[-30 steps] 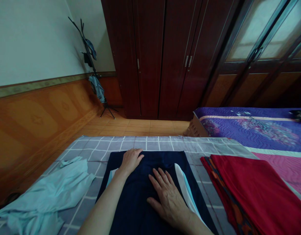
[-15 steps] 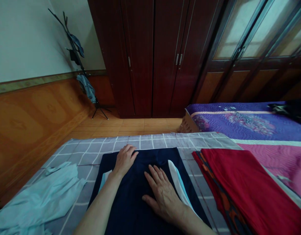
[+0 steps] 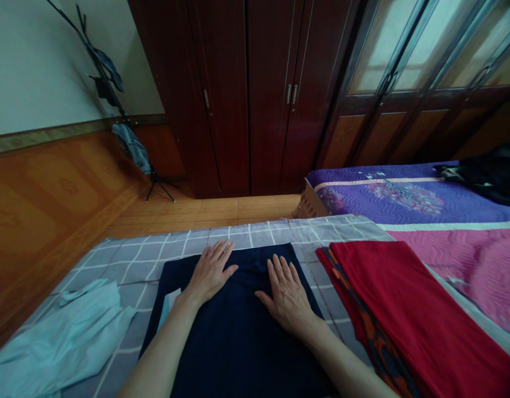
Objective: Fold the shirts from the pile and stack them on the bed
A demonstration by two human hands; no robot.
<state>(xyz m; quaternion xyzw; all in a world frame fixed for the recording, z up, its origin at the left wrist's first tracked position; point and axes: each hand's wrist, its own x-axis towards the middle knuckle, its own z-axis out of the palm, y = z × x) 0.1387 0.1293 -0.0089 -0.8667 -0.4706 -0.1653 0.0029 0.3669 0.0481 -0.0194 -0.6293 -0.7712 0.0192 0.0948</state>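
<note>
A navy blue garment (image 3: 242, 337) with a white and light blue strip at its left side lies flat on the grey checked bedspread (image 3: 134, 262). My left hand (image 3: 211, 272) rests flat on its upper left part, fingers apart and pointing to the far edge. On the upper right part lies my right hand (image 3: 287, 293), palm down with the fingers spread. Neither hand grips anything. To the right is a stack with a red cloth (image 3: 408, 309) on top and an orange and dark patterned one at its edge. A crumpled pale aqua garment (image 3: 68, 337) lies at the left.
Beyond the bed stand a dark red wardrobe (image 3: 246, 99) and a coat rack (image 3: 105, 83) with clothes on it. At the right, a purple and pink quilt (image 3: 404, 193) carries a black item (image 3: 490, 174). A tan basket (image 3: 310, 203) sits beside it.
My right hand has moved forward on the navy garment, and its arm now covers the white strip at the right. My left hand's fingers have spread. The view has shifted slightly to the right.
</note>
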